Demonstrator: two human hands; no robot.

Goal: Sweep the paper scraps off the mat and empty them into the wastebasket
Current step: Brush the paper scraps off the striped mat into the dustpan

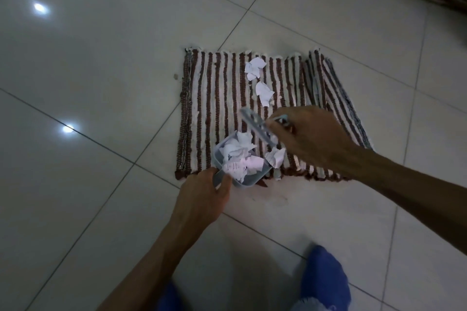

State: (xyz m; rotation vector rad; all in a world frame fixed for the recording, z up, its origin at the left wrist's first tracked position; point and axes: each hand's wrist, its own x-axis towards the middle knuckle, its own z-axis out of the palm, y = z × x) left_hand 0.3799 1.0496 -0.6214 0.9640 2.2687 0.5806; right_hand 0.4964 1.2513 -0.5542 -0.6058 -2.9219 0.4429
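Two loose paper scraps (255, 67) (264, 93) lie at the striped mat's (217, 98) 12 o'clock side; a third (276, 156) sits near 6. Left hand (202, 199) fingers pinch the dustpan (238, 159) handle, pan full of scraps at mat's 7 o'clock. Right hand (308, 134) fingers grip a small brush (255, 126).

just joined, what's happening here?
A person is clearing paper scraps off a striped mat. The left hand holds a small dustpan already full of scraps. The right hand holds a small brush, working one scrap beside the pan. Two scraps lie farther up the mat. No wastebasket in view.
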